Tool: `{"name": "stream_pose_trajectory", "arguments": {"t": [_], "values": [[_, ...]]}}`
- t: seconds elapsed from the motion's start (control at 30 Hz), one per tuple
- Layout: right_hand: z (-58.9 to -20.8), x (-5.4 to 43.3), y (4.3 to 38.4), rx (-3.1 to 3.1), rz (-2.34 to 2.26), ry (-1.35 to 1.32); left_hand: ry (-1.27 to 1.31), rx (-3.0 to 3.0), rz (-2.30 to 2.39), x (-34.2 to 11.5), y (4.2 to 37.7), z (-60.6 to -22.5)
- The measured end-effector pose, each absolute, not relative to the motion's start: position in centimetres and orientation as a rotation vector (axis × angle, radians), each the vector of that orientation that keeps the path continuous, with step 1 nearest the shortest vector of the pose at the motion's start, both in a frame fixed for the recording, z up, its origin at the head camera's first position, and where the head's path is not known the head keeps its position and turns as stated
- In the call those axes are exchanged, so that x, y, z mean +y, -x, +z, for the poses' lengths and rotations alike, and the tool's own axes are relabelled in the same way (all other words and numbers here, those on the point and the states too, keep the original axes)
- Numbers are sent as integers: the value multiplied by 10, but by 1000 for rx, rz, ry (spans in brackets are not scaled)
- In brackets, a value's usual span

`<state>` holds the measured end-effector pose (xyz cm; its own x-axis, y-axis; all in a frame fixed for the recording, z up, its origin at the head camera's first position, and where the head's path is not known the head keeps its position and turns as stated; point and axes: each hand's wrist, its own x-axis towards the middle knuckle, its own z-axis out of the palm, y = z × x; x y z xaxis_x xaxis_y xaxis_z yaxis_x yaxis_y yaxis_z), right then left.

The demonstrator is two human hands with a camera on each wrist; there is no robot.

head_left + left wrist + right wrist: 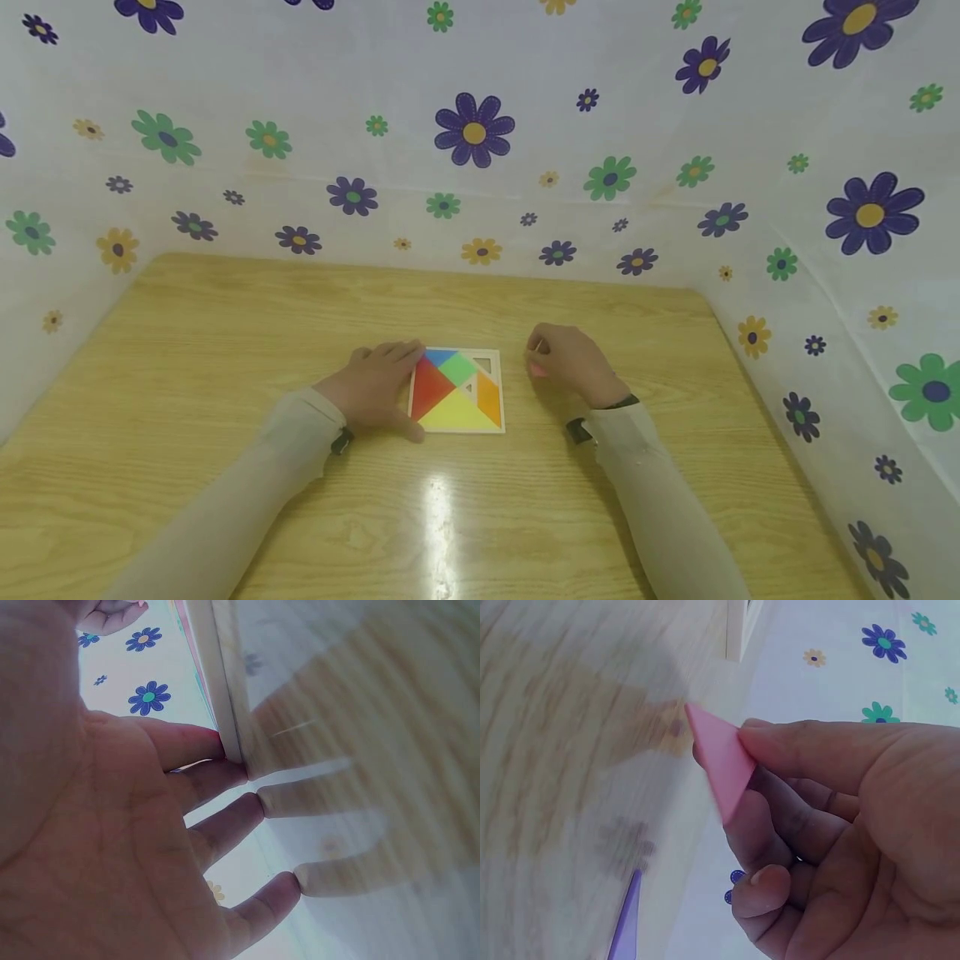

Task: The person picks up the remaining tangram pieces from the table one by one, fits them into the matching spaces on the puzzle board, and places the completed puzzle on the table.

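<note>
A square tangram tray (459, 432) with a pale rim lies on the table, holding red (430, 389), yellow (460, 412), blue (437, 356), green (456, 371) and orange (490, 400) pieces. Two slots in it, at the upper right and near the middle, show bare. My left hand (375, 387) rests at the tray's left side, thumb by the lower corner, fingers stretched toward the upper one. To the tray's right, my right hand (573, 362) pinches a pink triangle piece (724, 757) between thumb and fingers, above the table. Below that hand, a purple piece (627, 919) lies on the table.
The wooden table (225, 333) has a glossy surface that reflects the hands. White cloth (525, 67) printed with flowers stands along its back and both sides. A dark band (626, 402) circles my right wrist.
</note>
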<state>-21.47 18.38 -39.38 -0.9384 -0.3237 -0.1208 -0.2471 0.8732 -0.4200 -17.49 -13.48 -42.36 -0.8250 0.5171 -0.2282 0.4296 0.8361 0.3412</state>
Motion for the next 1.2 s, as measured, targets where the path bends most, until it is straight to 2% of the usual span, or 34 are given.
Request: {"name": "stream_pose_trajectory", "arguments": {"t": [1.2], "values": [[-388, 177, 212, 2938, -691, 505, -727, 2702, 386, -135, 172, -418]]}}
